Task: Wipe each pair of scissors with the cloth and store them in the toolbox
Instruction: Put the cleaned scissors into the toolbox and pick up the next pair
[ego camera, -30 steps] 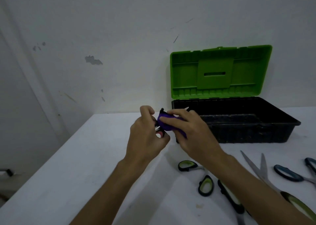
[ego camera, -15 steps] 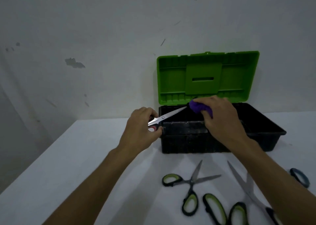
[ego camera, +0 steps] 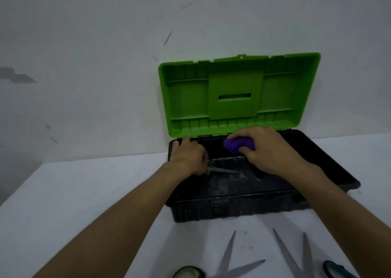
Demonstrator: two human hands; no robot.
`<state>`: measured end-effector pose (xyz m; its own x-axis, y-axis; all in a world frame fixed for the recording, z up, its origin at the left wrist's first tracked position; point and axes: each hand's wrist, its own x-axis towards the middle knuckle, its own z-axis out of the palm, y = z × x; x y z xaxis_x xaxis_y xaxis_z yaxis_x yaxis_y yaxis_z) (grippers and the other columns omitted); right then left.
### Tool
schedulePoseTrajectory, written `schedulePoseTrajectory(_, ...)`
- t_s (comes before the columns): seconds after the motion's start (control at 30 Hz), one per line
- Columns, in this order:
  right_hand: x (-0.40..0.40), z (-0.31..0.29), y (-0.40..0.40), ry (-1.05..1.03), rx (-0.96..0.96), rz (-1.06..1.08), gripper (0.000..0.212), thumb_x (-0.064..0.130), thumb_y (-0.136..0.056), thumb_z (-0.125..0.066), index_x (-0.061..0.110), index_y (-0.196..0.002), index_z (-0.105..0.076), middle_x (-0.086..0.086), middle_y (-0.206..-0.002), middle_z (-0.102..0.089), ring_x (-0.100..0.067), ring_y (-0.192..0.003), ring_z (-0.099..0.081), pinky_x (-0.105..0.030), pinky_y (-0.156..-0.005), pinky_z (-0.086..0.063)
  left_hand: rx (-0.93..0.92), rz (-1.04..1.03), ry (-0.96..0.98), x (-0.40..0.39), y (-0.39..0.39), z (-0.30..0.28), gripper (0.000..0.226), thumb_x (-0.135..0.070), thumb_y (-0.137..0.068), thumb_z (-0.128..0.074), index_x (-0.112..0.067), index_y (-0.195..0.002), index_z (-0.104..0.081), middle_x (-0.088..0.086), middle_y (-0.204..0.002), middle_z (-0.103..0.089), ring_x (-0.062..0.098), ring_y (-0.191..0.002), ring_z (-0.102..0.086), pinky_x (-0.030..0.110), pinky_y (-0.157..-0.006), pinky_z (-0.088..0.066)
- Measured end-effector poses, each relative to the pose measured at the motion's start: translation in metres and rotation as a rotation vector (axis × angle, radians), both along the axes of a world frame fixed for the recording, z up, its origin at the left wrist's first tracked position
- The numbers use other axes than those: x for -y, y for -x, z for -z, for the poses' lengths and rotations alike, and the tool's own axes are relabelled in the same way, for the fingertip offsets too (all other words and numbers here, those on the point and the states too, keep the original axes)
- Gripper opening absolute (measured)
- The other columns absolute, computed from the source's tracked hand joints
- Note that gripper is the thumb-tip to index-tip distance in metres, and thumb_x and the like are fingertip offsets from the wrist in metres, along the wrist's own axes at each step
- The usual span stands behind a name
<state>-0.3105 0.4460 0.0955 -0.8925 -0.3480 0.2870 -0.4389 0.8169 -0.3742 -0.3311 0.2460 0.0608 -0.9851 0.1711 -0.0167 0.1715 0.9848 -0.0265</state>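
Left hand [ego camera: 188,158] fingers curled on scissors [ego camera: 223,170], handles hidden so grip's a guess, low at toolbox [ego camera: 232,211] left end. Right hand [ego camera: 273,150] pinches purple cloth [ego camera: 238,145]. We'd lay blades flat, then let go.

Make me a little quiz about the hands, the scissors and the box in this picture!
1. True or false: the green lid of the toolbox is closed.
2. Which hand holds the purple cloth? A) left hand B) right hand C) neither
3. Fill in: the blades of the scissors held by the left hand are inside the ____.

Key: 1. False, the lid stands open. 2. B. 3. toolbox; more scissors lie on the white table in front of it.
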Motion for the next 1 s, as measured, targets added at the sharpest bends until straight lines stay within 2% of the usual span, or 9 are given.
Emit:
schedulePoseTrajectory(0.2,-0.001,0.005,0.001,0.112,-0.077,-0.036,0.038,0.012,-0.085,-0.066,0.033,-0.117,-0.067,0.009,-0.116,-0.067,-0.013,-0.107,-0.058,-0.027,-0.091,-0.043,0.014,0.001,-0.075,0.0,0.002,0.006,0.019,-0.044,-0.079,-0.071,-0.028,-0.089,-0.073,-0.001,-0.107,-0.064,0.026,-0.119,-0.04,0.045,-0.097,-0.033)
schedulePoseTrajectory(0.33,0.001,-0.006,-0.017,0.195,-0.176,-0.089,0.038,0.013,-0.086,-0.068,0.029,-0.12,-0.067,0.009,-0.11,-0.067,-0.012,-0.1,-0.059,-0.025,-0.086,-0.043,-0.423,0.081,-0.383,0.007,-0.027,-0.006,0.015,-0.031,-0.089,-0.057,-0.02,-0.082,-0.066,0.002,-0.082,-0.065,0.025,-0.086,-0.056,0.038,-0.07,-0.047)
schedulePoseTrajectory(0.47,0.006,-0.014,-0.061,0.318,-0.343,-0.162,0.039,0.012,-0.086,-0.068,0.024,-0.122,-0.066,0.006,-0.113,-0.067,-0.012,-0.103,-0.06,-0.032,-0.091,-0.047,-0.674,0.144,-0.471,0.019,-0.081,-0.017,0.022,-0.026,-0.091,-0.051,-0.019,-0.07,-0.049,-0.005,-0.068,-0.048,0.021,-0.072,-0.044,0.034,-0.059,-0.034)
schedulePoseTrajectory(0.67,0.013,0.009,-0.126,0.352,-0.374,-0.211,0.039,0.01,-0.086,-0.068,0.021,-0.123,-0.065,0.004,-0.116,-0.066,-0.016,-0.106,-0.06,-0.037,-0.092,-0.047,-0.502,0.134,-0.5,0.031,-0.16,0.006,0.052,-0.044,-0.095,-0.051,-0.022,-0.05,-0.037,-0.004,-0.047,-0.041,0.014,-0.048,-0.044,0.032,-0.046,-0.029)
schedulePoseTrajectory(0.73,0.014,0.025,-0.14,0.324,-0.313,-0.212,0.039,0.011,-0.087,-0.067,0.022,-0.124,-0.064,0.004,-0.116,-0.066,-0.018,-0.105,-0.059,-0.039,-0.09,-0.047,-0.267,0.162,-0.497,0.034,-0.178,0.022,0.039,-0.048,-0.093,-0.051,-0.024,-0.062,-0.054,-0.006,-0.062,-0.057,0.015,-0.061,-0.057,0.032,-0.057,-0.044)
schedulePoseTrajectory(0.8,0.013,0.039,-0.151,0.309,-0.257,-0.212,0.04,0.011,-0.087,-0.066,0.023,-0.124,-0.064,0.005,-0.115,-0.066,-0.017,-0.104,-0.059,-0.039,-0.089,-0.047,-0.005,0.173,-0.451,0.034,-0.196,0.035,0.02,-0.043,-0.092,-0.056,-0.03,-0.103,-0.065,-0.01,-0.099,-0.067,0.014,-0.089,-0.062,0.031,-0.077,-0.05)
schedulePoseTrajectory(0.83,0.012,0.045,-0.155,0.304,-0.237,-0.207,0.04,0.01,-0.086,-0.066,0.023,-0.125,-0.064,0.005,-0.115,-0.066,-0.017,-0.103,-0.059,-0.04,-0.089,-0.047,0.068,0.188,-0.406,0.035,-0.205,0.042,0.03,-0.039,-0.093,-0.057,-0.029,-0.121,-0.06,-0.01,-0.116,-0.064,0.013,-0.102,-0.059,0.029,-0.085,-0.049)
schedulePoseTrajectory(0.9,0.01,0.054,-0.163,0.3,-0.205,-0.188,0.041,0.01,-0.086,-0.066,0.023,-0.125,-0.063,0.005,-0.114,-0.066,-0.018,-0.102,-0.059,-0.04,-0.089,-0.047,0.07,0.221,-0.349,0.038,-0.216,0.054,0.044,-0.032,-0.094,-0.057,-0.026,-0.137,-0.05,-0.01,-0.133,-0.056,0.014,-0.117,-0.051,0.028,-0.096,-0.043)
schedulePoseTrajectory(1.0,0.007,0.061,-0.169,0.288,-0.154,-0.178,0.043,0.01,-0.087,-0.066,0.023,-0.128,-0.061,0.004,-0.115,-0.065,-0.018,-0.106,-0.059,-0.041,-0.093,-0.047,-0.004,0.263,-0.268,0.041,-0.224,0.061,0.044,-0.024,-0.094,-0.056,-0.022,-0.138,-0.05,-0.004,-0.13,-0.053,0.019,-0.117,-0.049,0.034,-0.096,-0.045)
